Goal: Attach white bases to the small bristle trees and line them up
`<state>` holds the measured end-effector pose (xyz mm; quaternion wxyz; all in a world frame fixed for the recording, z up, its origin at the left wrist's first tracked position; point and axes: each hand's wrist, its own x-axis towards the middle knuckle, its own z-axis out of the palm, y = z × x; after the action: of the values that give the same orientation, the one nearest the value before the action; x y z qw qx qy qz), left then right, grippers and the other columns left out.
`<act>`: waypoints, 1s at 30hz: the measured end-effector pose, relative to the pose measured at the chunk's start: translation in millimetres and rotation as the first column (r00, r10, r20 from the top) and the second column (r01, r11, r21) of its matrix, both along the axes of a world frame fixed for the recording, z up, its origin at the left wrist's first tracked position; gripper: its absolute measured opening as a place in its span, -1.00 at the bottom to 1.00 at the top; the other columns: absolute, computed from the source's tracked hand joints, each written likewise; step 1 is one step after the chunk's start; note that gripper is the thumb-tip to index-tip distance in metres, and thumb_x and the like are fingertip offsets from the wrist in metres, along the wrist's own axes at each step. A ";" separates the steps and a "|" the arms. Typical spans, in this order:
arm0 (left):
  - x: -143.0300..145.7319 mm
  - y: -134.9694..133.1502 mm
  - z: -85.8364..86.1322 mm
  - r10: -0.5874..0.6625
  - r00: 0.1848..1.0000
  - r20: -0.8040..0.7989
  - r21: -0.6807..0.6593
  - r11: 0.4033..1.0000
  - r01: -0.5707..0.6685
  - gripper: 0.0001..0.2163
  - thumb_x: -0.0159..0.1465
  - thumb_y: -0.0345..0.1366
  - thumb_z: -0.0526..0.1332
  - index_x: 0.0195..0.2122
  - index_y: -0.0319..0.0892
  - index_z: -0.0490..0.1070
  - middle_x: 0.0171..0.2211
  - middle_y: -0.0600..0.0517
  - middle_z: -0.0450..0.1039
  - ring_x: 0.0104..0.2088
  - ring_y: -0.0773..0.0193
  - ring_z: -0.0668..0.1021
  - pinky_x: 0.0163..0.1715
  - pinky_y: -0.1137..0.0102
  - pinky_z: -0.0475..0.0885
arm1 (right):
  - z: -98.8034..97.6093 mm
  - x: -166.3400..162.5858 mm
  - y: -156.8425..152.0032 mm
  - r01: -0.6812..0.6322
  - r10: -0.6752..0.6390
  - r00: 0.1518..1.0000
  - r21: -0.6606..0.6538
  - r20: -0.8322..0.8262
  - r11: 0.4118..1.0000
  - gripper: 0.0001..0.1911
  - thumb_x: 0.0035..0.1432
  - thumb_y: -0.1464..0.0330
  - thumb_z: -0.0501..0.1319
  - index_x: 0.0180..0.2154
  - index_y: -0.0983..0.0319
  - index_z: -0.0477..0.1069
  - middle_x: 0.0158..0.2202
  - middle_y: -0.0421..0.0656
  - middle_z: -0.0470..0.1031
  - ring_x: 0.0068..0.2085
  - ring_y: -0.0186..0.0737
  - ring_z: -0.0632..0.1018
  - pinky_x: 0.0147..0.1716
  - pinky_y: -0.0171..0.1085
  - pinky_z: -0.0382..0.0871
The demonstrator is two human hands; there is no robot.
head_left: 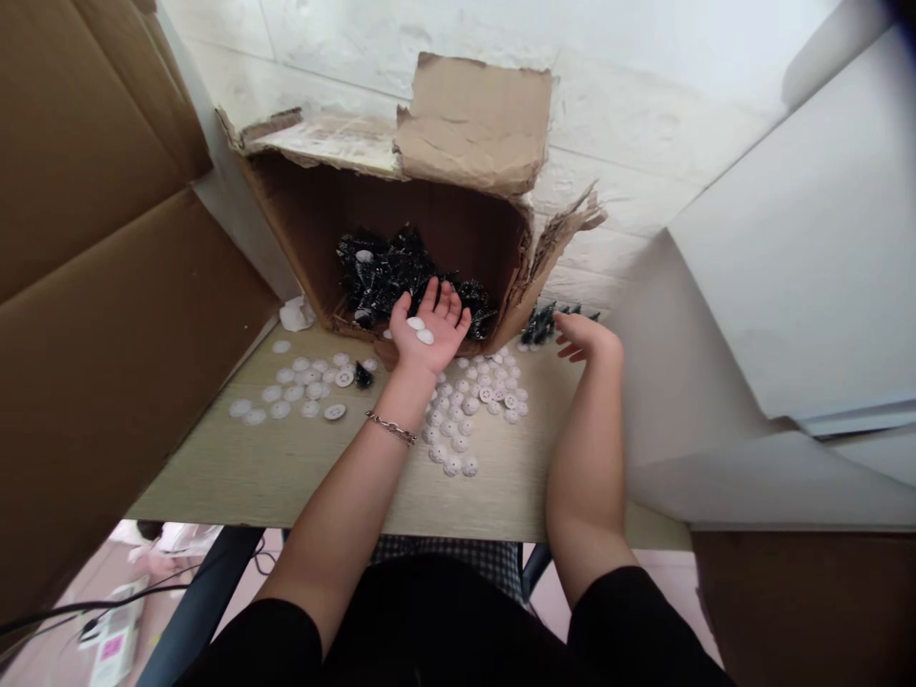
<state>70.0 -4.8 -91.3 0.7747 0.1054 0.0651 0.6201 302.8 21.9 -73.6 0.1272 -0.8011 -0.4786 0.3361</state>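
Observation:
My left hand [431, 329] is palm up at the mouth of a torn cardboard box [286, 229], fingers loosely spread. White round plastic bases [425, 337] rest on its palm. Behind it in the box lies a heap of dark green miniature Christmas trees [390, 267] with whitish tips. My right hand [583, 336] is beside the box's right wall, fingers apart and apparently bare. Close to its fingertips is a row of small green trees [540, 324]; whether they touch is unclear. Many white bases [458, 426] cover the tabletop between my arms.
More white bases [293, 382] lie left of my left forearm, beside a lone small tree [364, 375]. A cardboard panel [129, 353] borders the table [472, 506] on the left, white sheets [787, 239] on the right. A power strip [118, 630] and cables lie on the floor.

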 end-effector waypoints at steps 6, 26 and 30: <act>-1.0 0.1 2.1 0.017 1.000 0.002 -0.007 1.000 -0.017 -0.67 0.11 -0.09 -0.12 -0.35 -0.13 0.34 -0.36 0.01 0.39 -0.31 0.32 0.43 -0.30 0.38 0.31 | 53.1 -20.2 -37.2 -0.129 0.108 0.988 0.194 0.114 0.973 -0.65 0.04 0.21 -0.09 -0.22 0.28 0.26 -0.23 -0.01 0.38 -0.46 -0.24 0.46 -0.54 -0.27 0.32; -1.3 -2.9 6.5 0.001 1.000 -0.020 0.022 1.000 0.000 -0.70 0.12 -0.11 -0.11 -0.34 -0.12 0.33 -0.37 0.02 0.39 -0.35 0.34 0.43 -0.31 0.38 0.30 | -82.4 -64.8 -98.0 -0.520 0.365 0.828 0.342 0.426 0.783 -0.06 -0.31 -0.05 0.14 0.10 0.13 -0.13 0.15 0.08 -0.21 0.13 0.10 -0.06 -0.02 0.10 -0.17; -1.7 -2.3 5.6 0.000 1.000 0.003 0.040 0.999 0.000 -0.70 0.12 -0.12 -0.10 -0.33 -0.12 0.34 -0.37 0.01 0.39 -0.35 0.33 0.43 -0.31 0.38 0.30 | -81.7 -69.8 -89.6 -0.545 0.393 0.820 0.362 0.415 0.756 -0.06 -0.33 -0.01 0.18 0.09 0.15 -0.10 0.12 0.07 -0.09 0.12 0.08 -0.02 -0.03 0.10 -0.15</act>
<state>68.4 -7.1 -85.6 0.7726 0.1200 0.0514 0.6214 233.0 -67.8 -155.4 0.1479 -0.6412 -0.7462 0.1008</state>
